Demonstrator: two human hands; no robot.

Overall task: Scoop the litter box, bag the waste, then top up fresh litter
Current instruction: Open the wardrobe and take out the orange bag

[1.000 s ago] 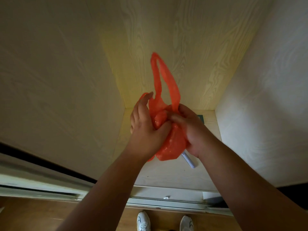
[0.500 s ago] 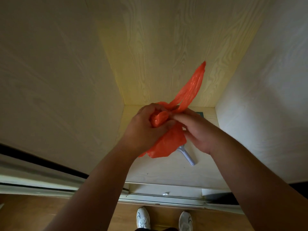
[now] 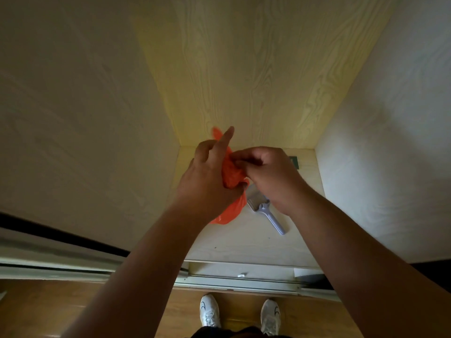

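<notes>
At frame centre, an orange plastic bag (image 3: 230, 174) is gripped by the left hand (image 3: 210, 181) and pinched by the right hand (image 3: 271, 174). A loosely drawn knot may slip, spilling waste near the grey litter scoop (image 3: 264, 211).

Pale wood-grain cabinet walls (image 3: 256, 69) enclose a light shelf (image 3: 244, 242); white sneakers (image 3: 210, 311) stand on brown wooden flooring (image 3: 73, 306).

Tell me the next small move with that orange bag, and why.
Probably pull the knot tight: both hands, the left hand and the right hand, pinch the neck of the orange plastic bag, whose body hangs below, held above the grey plastic scoop.
</notes>
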